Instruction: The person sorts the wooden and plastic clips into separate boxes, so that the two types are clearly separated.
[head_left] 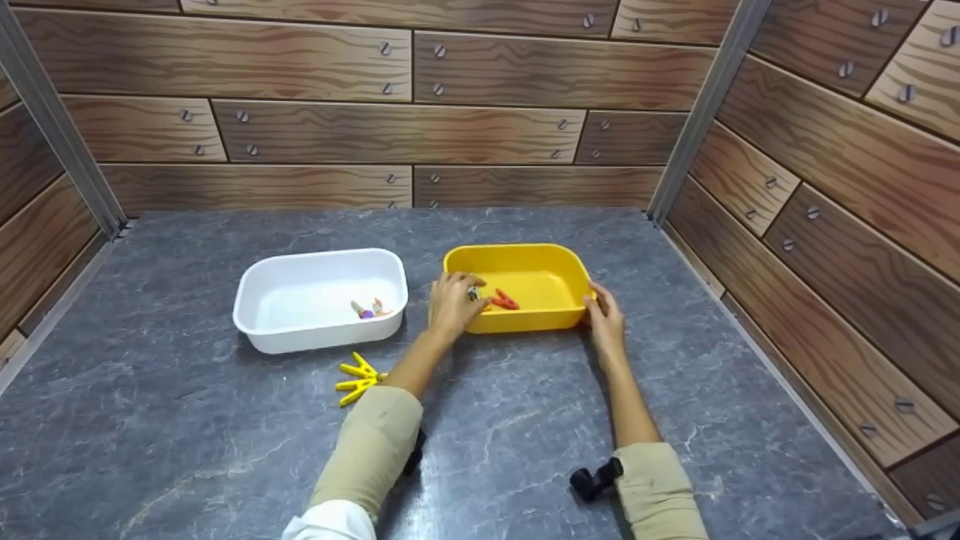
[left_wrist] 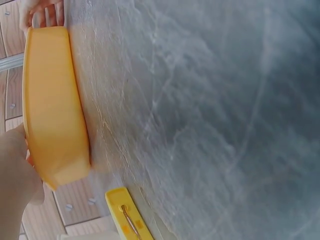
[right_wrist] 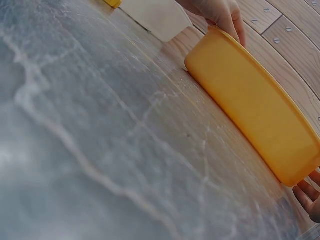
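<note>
My left hand [head_left: 450,304] reaches over the left side of a yellow tub [head_left: 529,322]. Its thumb and fingers curl around a small patterned piece [head_left: 473,292], whose kind is partly hidden. Next to those fingertips, a red clothespin [head_left: 505,299] lies on the tub's floor. Gripping the tub's right rim, my right hand [head_left: 606,322] has its thumb at the edge and its fingers against the outer wall. From the right wrist, the left hand [right_wrist: 222,17] shows above the tub's rim, but the small piece is out of sight there.
To the left stands a white tub [head_left: 315,341] with small colourful pieces [head_left: 369,309] inside. Several yellow clothespins [head_left: 360,379] lie on the grey marbled table [head_left: 510,427] beside the left forearm. Wood-patterned walls [head_left: 322,135] enclose the back and sides.
</note>
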